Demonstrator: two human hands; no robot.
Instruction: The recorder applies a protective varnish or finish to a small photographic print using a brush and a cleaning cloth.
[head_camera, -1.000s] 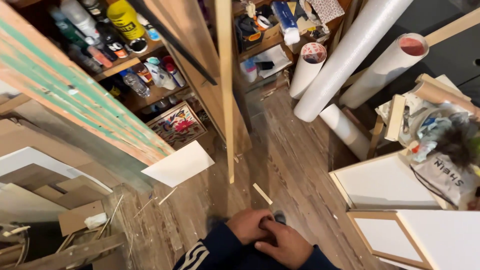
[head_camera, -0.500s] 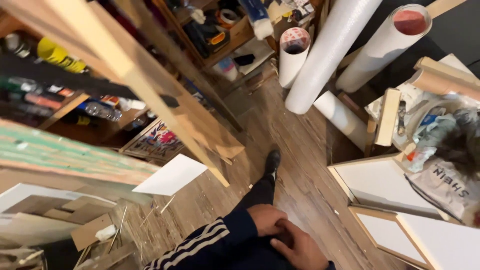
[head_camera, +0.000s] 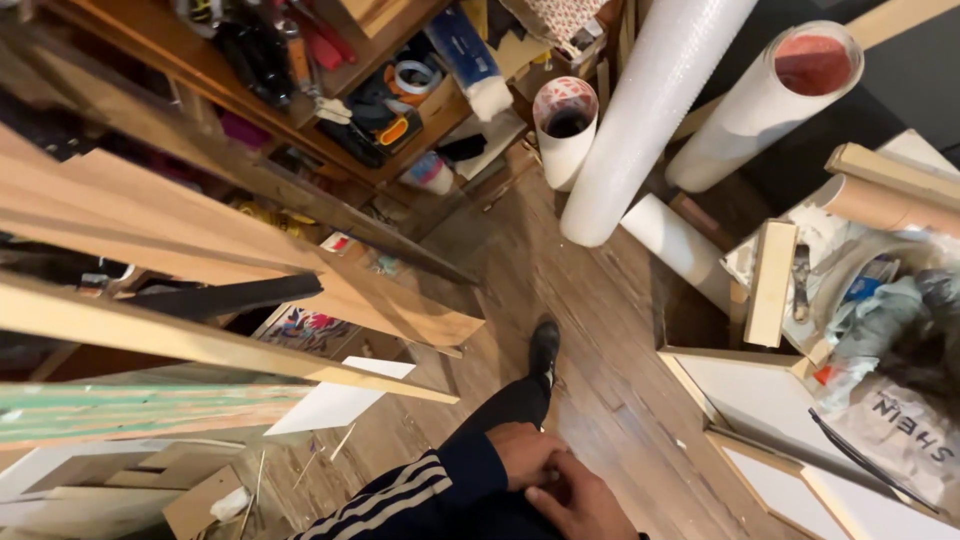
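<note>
Item: two bare hands low in the head view, left hand (head_camera: 520, 455) in a dark white-striped sleeve (head_camera: 420, 495) pressed against the right hand (head_camera: 585, 500), fingers curled together; whether anything small lies pinched between them cannot be told. Surroundings: plank floor (head_camera: 590, 350) with one black shoe (head_camera: 544, 345) just ahead, leaning timber boards (head_camera: 230, 250) at left, white rolls (head_camera: 650, 110) and stretched canvases (head_camera: 770, 400) at right. Risk, as a judgement: the standing room is narrow, so a careless step or elbow could knock over the boards or rolls.
</note>
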